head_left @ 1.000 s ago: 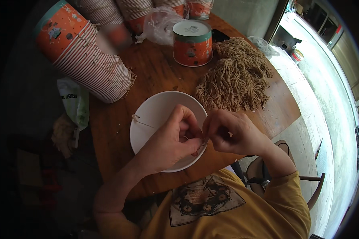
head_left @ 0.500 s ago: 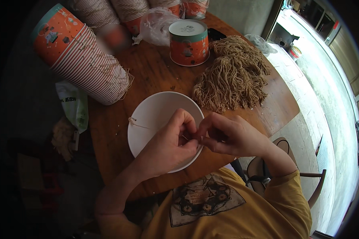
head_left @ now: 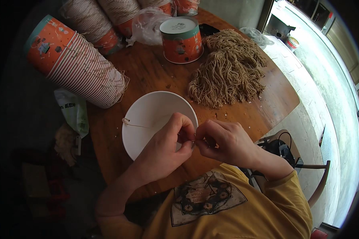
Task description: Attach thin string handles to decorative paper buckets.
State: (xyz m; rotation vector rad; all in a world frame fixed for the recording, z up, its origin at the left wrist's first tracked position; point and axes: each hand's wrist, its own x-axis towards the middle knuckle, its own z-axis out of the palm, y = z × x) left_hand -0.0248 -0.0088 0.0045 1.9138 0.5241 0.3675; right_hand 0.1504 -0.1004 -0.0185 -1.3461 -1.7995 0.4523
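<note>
right hand [head_left: 229,142] lowered at round white bucket [head_left: 143,111]

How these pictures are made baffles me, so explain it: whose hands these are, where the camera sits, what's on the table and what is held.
There is no machine here: these are a person's own bare hands, the left hand and the right hand. The view comes from a fisheye camera worn on the head, looking down, so straight edges bend. On the wooden table is an open tub, white inside, with a cord at its left rim. Beyond it are an upside-down orange tub and a heap of tan cords; a tilted stack of nested tubs is at the left. Both hands pinch by the open tub's right rim, seemingly on something thin, mostly hidden.
</note>
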